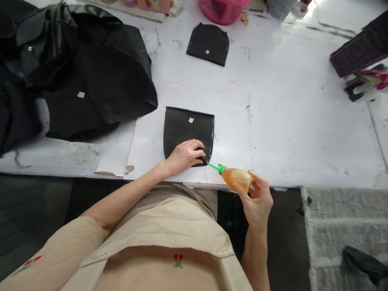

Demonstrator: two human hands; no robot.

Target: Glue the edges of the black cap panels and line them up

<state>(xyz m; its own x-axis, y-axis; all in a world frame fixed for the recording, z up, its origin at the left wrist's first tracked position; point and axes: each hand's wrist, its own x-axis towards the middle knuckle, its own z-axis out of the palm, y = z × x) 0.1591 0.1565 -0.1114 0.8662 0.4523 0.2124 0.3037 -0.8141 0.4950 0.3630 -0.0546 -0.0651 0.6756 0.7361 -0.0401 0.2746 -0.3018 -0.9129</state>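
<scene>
A black leather-like panel (178, 129) with a curved lower edge lies flat on the white-covered table, a small pale tag near its top. Its right edge carries a thin whitish line. My left hand (188, 154) rests over the lower part, fingers bent and closed on a bit of the black material near the bottom edge. In my right hand (257, 194) is a squeeze bottle (238, 179) of amber liquid, held tilted. Its green nozzle points left, and the tip meets the panel's lower right corner. The underside of my left fingers is hidden.
A similar black panel (209, 43) lies farther back. Black bags or bag pieces (103, 76) are heaped at the left. A pink basin (222, 10) stands at the back, and a dark box-like item (360, 48) at the right. The table's front edge (281, 187) runs before me.
</scene>
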